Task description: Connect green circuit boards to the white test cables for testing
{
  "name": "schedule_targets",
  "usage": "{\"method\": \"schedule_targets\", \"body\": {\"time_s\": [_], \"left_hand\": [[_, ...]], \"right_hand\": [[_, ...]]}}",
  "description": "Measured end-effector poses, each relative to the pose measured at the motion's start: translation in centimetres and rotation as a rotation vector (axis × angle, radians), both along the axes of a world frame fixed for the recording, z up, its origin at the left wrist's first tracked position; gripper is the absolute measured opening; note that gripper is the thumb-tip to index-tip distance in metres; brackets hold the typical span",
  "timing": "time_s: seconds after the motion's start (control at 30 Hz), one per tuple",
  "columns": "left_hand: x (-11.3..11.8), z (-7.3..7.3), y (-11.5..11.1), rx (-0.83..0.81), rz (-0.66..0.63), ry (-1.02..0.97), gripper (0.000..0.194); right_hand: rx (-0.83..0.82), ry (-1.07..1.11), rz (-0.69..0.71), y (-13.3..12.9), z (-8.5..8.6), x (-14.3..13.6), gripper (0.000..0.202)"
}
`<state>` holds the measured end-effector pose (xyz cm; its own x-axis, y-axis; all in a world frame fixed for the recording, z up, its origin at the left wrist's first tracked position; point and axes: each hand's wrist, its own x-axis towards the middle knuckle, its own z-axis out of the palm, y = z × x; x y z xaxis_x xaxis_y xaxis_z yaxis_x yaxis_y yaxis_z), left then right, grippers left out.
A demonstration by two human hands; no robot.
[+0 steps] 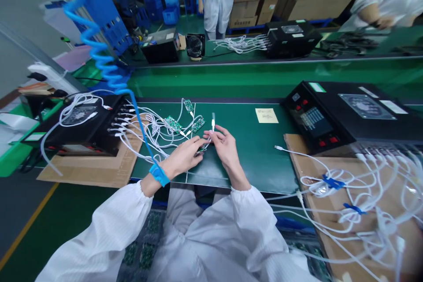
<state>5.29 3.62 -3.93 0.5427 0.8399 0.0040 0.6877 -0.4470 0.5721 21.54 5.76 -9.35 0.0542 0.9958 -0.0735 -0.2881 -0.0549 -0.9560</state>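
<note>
My left hand point(183, 156), with a blue wrist strap point(159, 175) on its wrist, is closed on a small circuit board point(201, 150) near the front of the green bench. Fingers cover most of that board. Close by on the right, my right hand point(226, 146) pinches a white cable, its plug point(213, 124) pointing up and away from me. Just beyond my hands lie several green circuit boards, among them one board point(198, 124) and another point(173, 124), with white cables point(155, 125) joined to them.
A black test box point(86, 128) with cables plugged in stands at left on cardboard. Another black box point(350, 114) is at right, beside bundled white cables point(333, 180). A yellow note point(267, 115) lies on the bench. A blue coiled hose point(102, 59) hangs at left. People stand beyond.
</note>
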Motion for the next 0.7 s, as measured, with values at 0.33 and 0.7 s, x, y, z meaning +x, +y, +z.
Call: {"method": "schedule_targets", "body": {"time_s": [0.33, 0.7], "left_hand": [[-0.7, 4.9, 2.2, -0.603, 0.654, -1.192, 0.008], [-0.4, 5.3, 1.7, -0.344, 0.729, -1.313, 0.021]], "right_hand": [[0.121, 0.025, -0.027, -2.0, 2.5, -1.6, 0.040], [0.187, -0.109, -0.002, -3.6, 3.3, -2.8, 0.028]]}}
